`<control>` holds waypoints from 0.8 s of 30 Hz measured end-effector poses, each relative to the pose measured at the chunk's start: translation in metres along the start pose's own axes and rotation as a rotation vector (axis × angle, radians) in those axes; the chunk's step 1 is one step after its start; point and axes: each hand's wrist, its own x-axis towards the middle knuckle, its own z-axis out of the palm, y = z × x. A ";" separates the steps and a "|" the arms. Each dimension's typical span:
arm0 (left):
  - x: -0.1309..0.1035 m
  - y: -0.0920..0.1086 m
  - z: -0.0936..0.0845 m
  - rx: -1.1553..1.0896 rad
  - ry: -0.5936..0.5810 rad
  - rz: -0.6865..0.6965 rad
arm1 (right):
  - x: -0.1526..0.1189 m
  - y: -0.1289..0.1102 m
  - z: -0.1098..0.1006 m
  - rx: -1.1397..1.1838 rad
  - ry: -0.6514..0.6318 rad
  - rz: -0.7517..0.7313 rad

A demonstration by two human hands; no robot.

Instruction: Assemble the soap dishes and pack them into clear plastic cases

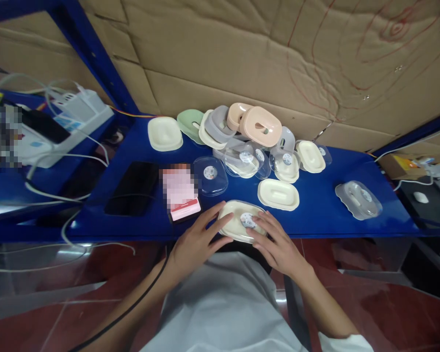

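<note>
At the table's front edge lies a cream soap box (pixel 238 231) under a clear lid with a round label (pixel 247 220). My left hand (pixel 201 239) grips its left side, fingers spread over the lid and rim. From the right, my right hand (pixel 276 242) holds the same box, its fingertips on the lid beside the label. Parts of the box's rim are hidden under my fingers. Just beyond it is an open cream soap box base (pixel 278 194). A loose clear lid (pixel 210 176) rests farther left.
Peach (pixel 261 126), grey (pixel 221 123) and green (pixel 191 125) box parts are piled at the back. A lidded grey box (pixel 358 199) sits on the right. A lit phone (pixel 181 193) and a black device (pixel 131 188) lie left. Cardboard (pixel 220 54) walls the back.
</note>
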 end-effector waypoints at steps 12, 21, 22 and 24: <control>-0.001 0.000 0.003 0.006 -0.008 -0.011 | -0.011 0.004 0.016 -0.038 0.075 -0.034; 0.000 0.004 0.001 0.077 -0.043 0.004 | -0.016 0.007 0.023 -0.070 0.172 -0.002; 0.000 0.005 0.000 0.082 -0.047 0.003 | -0.016 0.006 0.022 -0.084 0.171 0.005; 0.000 0.006 0.001 0.086 -0.050 -0.002 | -0.015 0.006 0.018 -0.092 0.164 0.022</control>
